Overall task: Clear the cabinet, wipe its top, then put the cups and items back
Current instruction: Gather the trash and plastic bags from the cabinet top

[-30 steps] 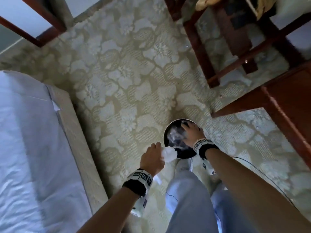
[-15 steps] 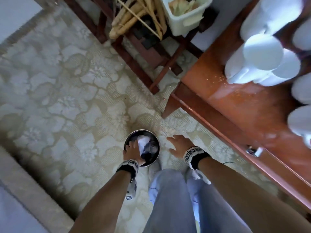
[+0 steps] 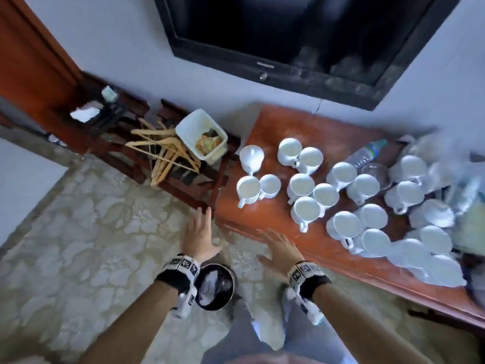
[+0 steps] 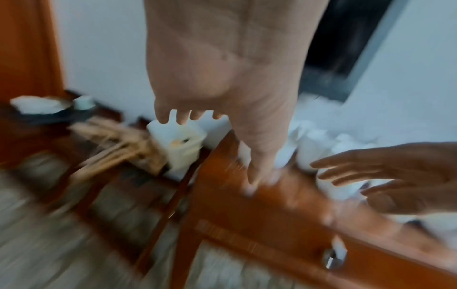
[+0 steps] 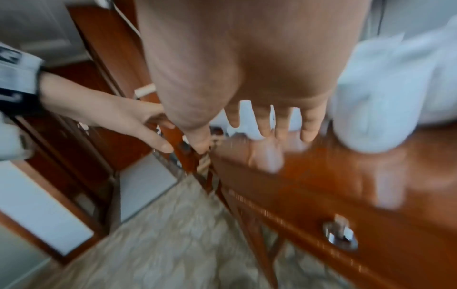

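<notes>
A person's left hand [image 3: 200,236] and right hand [image 3: 282,247] reach, fingers spread and holding nothing, toward the front edge of a wooden cabinet [image 3: 275,219]. Many white cups [image 3: 304,185] stand crowded on its top, beside a plastic bottle [image 3: 367,153] lying near the wall. A dark round bin [image 3: 216,286] with crumpled tissue sits on the patterned carpet [image 3: 91,219] below the left wrist.

You get soft, even daylight in the head view, with pale glare on the surface [image 3: 265,127] and smeared cups [image 3: 430,264] at the far right. Both wrist views are heavily motion-blurred and bowed at the edges.
</notes>
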A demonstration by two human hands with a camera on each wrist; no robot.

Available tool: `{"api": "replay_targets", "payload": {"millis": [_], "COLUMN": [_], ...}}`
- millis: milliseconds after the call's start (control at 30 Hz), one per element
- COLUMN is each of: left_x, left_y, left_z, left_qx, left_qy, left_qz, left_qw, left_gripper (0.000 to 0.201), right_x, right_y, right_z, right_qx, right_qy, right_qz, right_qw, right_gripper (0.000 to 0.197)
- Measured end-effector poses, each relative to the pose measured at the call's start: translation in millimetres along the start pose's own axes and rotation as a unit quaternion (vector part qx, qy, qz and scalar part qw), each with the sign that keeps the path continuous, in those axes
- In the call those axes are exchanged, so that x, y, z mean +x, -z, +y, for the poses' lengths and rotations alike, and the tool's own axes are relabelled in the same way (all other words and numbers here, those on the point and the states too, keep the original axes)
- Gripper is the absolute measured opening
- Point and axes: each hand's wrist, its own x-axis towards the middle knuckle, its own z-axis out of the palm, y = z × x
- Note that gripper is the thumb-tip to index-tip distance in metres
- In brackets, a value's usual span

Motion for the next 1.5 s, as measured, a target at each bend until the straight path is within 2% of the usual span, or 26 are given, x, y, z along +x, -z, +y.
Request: {"api": "replay_targets", "payload": {"millis": [167, 233, 333, 433, 567, 733, 867, 1000, 1100, 1233, 1333, 1433, 1500], "left_x": [49.7, 67.2, 88.2, 112.1, 147.2, 190.9, 217.7, 241.6, 260.1, 283.1, 288.8, 292.5, 293.9], "left_y": [94.2, 114.3, 130.3, 128.5, 109.7, 75.8, 53.4, 36.0, 27.9, 12.1, 6.7, 1.2, 1.3], "left_z": [117.9, 167.8, 240.5, 309.1, 396.3, 477.5, 515.9, 537.4, 542.7, 555.0, 557.5, 563.6, 567.3], "left_qx": [0.008, 0.014, 0.023, 0.041, 0.048, 0.036, 0.033, 0.068, 0.09, 0.129, 0.141, 0.124, 0.11], "left_qy": [-0.148, -0.187, -0.226, -0.266, -0.279, -0.252, -0.212, -0.191, -0.187, -0.178, -0.161, -0.149, -0.133], "left_qz": [0.099, 0.104, 0.078, 0.059, 0.011, -0.066, -0.095, -0.111, -0.117, -0.141, -0.129, -0.108, -0.113], "left_qw": [0.984, 0.977, 0.971, 0.961, 0.959, 0.965, 0.972, 0.973, 0.971, 0.965, 0.968, 0.975, 0.979], "left_gripper": [0.12, 0.119, 0.119, 0.116, 0.11, 0.099, 0.089, 0.078, 0.082, 0.097, 0.098, 0.08, 0.079], "right_x": [-59.9, -78.9, -101.6, -118.0, -131.8, -131.8, -123.4, -106.4, -102.3, -91.7, -88.0, -82.8, -81.9], "right_y": [90.2, 117.9, 153.1, 179.9, 209.3, 227.3, 226.6, 216.7, 218.8, 218.0, 220.4, 217.4, 217.7], "right_z": [39.8, 70.0, 128.5, 195.2, 282.9, 382.0, 436.8, 467.3, 463.3, 466.8, 465.8, 471.3, 473.8], "right_qx": [0.049, 0.067, 0.073, 0.062, 0.075, 0.122, 0.166, 0.197, 0.208, 0.195, 0.186, 0.189, 0.198], "right_qy": [-0.049, -0.078, -0.126, -0.183, -0.244, -0.345, -0.403, -0.422, -0.435, -0.465, -0.463, -0.461, -0.459], "right_qz": [0.158, 0.212, 0.269, 0.28, 0.281, 0.251, 0.227, 0.226, 0.253, 0.298, 0.292, 0.285, 0.278], "right_qw": [0.985, 0.972, 0.952, 0.94, 0.925, 0.896, 0.871, 0.856, 0.839, 0.811, 0.816, 0.819, 0.82], "right_gripper": [0.086, 0.087, 0.091, 0.094, 0.098, 0.111, 0.118, 0.125, 0.123, 0.11, 0.106, 0.105, 0.104]}}
